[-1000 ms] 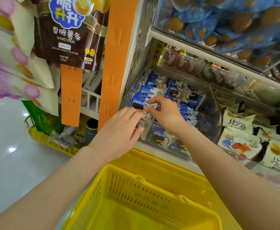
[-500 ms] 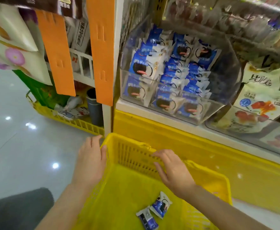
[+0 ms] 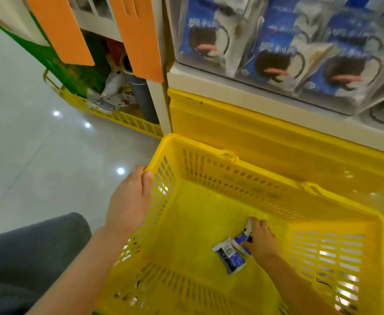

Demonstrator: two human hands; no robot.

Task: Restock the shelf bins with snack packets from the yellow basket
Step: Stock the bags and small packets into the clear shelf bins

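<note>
Snack packets, small blue-and-white foil sachets [image 3: 232, 253], are lying on the floor of the slotted yellow plastic basket [image 3: 209, 283], only two or so left. In the head view, the right hand [image 3: 260, 241] is reaching down onto them, fingers curling around the nearer packet; whether it is gripped yet or merely touched is hard to tell, as the hand is covering it. The left hand [image 3: 129, 201] is lying over the basket's left rim, fingers wrapped on the edge, steadying it. Above, the clear plastic shelf bin [image 3: 289, 53] is already holding many matching packets. This looks like the pick-up step; next, the packet needs lifting out and carrying up into that bin.
</note>
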